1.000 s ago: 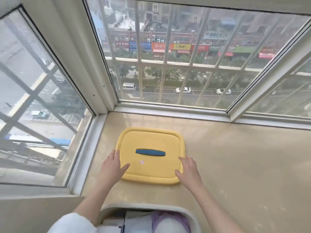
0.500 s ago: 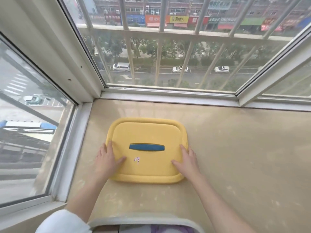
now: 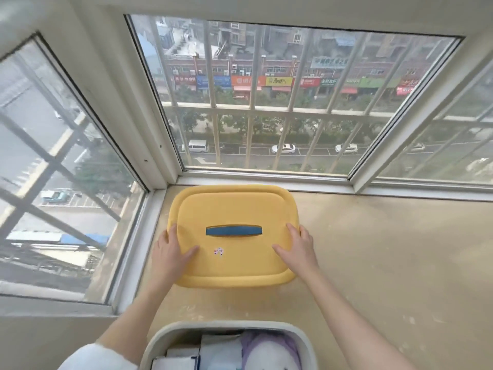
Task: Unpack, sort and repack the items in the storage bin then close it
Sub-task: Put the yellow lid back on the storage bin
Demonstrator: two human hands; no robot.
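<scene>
- Fingers [image 3: 293,232] straight and apart, laid flat: left hand [image 3: 170,252] and right hand [image 3: 297,251] press the yellow lid's [image 3: 234,206] side edges, not gripping.
- Head view: lid flat on sill [image 3: 373,263], beyond the open, full storage bin [image 3: 186,328].
- Suggest leaving the lid there, clear of the bin, then unpacking.

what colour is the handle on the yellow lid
The handle is dark blue, seen best in the head view.
</scene>
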